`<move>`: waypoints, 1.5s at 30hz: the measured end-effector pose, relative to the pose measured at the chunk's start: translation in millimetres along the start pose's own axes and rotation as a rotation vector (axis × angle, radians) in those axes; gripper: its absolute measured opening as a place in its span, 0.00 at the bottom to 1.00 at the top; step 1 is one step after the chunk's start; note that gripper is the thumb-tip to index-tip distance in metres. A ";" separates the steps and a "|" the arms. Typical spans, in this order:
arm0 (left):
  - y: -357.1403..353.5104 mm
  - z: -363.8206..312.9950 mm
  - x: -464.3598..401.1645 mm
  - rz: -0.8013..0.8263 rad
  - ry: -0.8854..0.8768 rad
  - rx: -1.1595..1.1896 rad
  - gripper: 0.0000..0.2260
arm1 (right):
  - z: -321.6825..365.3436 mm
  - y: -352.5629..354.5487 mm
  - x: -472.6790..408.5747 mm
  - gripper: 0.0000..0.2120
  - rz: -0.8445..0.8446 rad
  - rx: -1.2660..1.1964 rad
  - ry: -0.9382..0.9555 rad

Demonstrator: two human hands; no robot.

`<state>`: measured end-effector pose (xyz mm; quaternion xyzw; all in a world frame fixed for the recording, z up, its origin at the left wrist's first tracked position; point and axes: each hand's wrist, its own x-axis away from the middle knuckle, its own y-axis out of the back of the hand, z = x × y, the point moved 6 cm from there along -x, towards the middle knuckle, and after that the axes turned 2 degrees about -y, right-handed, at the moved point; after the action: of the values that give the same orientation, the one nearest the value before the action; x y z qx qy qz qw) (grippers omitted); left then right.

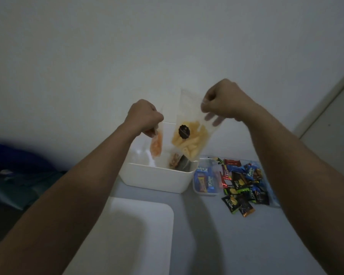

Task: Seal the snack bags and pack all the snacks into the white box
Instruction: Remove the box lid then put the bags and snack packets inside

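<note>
Nearest, a white lid (127, 231) lies flat in front of the white box (159, 178). The box holds a bag of brown snacks (174, 161). Right of the box, wrapped sweets (240, 185) lie heaped beside a clear tub (205, 180). Above the box, the left hand (145, 117) pinches a bag of orange snacks (157, 146), fingers closed on its top. Above the box's right side, the right hand (219, 100) grips the top of a bag of yellow sticks (191, 139), which hangs tilted.

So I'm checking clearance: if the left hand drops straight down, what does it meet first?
Probably the white box: the left hand, gripping the orange snack bag, seems to hang over its open top, though depth is unclear.
</note>
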<state>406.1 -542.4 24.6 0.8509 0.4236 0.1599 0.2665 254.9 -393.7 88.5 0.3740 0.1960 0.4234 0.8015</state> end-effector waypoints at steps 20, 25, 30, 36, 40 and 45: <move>-118.4 127.0 -29.2 0.260 0.249 -0.141 0.08 | -96.8 -169.6 -32.0 0.29 0.049 -0.036 -0.430; -136.4 135.0 -38.2 0.490 0.338 -0.154 0.09 | -106.3 -178.6 -35.5 0.26 0.137 0.126 -0.398; -142.2 140.1 -42.5 0.559 0.440 0.028 0.14 | -104.3 -173.1 -40.1 0.23 0.065 0.217 -0.289; -154.8 144.8 -40.8 0.514 0.617 0.219 0.04 | -103.4 -176.8 -34.4 0.25 0.010 0.251 -0.196; -166.7 136.2 -35.7 0.527 0.667 0.366 0.04 | -111.2 -174.6 -29.5 0.22 -0.014 0.180 -0.251; -169.4 138.2 -39.5 0.517 0.656 0.352 0.09 | -109.6 -169.9 -24.4 0.22 -0.032 0.206 -0.239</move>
<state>344.0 -533.6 -188.5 0.8655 0.2798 0.4079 -0.0790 262.4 -427.8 -112.1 0.4987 0.1476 0.3406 0.7833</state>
